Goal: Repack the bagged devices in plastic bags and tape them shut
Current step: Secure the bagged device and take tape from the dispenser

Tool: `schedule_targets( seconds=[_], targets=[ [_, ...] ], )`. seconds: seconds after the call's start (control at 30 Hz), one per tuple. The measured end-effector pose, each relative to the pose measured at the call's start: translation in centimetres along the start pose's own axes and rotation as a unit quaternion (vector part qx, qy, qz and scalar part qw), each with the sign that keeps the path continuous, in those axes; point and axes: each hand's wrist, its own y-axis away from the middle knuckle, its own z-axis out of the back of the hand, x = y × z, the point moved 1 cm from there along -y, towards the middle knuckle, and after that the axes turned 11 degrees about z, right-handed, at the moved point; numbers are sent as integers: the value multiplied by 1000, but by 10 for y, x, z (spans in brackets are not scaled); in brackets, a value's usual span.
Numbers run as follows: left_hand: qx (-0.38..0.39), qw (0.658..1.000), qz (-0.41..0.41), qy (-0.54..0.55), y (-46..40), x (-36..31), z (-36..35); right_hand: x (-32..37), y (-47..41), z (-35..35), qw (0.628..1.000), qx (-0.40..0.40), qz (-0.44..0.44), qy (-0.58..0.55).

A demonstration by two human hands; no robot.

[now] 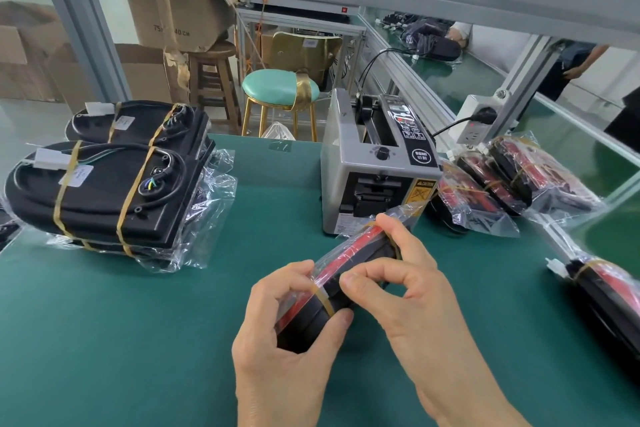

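Both your hands are on one device (341, 282), held just above the tabletop (138, 322) near its front edge, in front of the dispenser (377, 163). Left hand (287, 319) wraps the near end — grip closed round the black body. Right hand (412, 274) pinches the bag (398, 215) along the top of the device, thumb and forefinger tight on the film.

Step in hand, as I read it: folding the loose bag mouth flat before taping.

- Keep the left grip firm; the film looks slippery and the device could slide inside it.
- Pull the slack toward the far end, then fold it down snug — no air pocket, no wrinkle under the tape line.
- Hold the fold with one thumb so the other hand is free to reach the dispenser slot.
- No tape strip shows in your fingers yet.

Bagged stack (104, 191) sits at the left edge; more bagged devices (502, 180) lean at the right edge behind the dispenser.
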Motion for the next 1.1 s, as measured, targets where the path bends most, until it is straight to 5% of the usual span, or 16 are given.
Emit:
schedule_targets(
  seconds=[1.1],
  targets=[
    [-6, 1000, -22, -2, -2, -1, -1, 3, -5, -1, 999, 21, 11, 38]
  ],
)
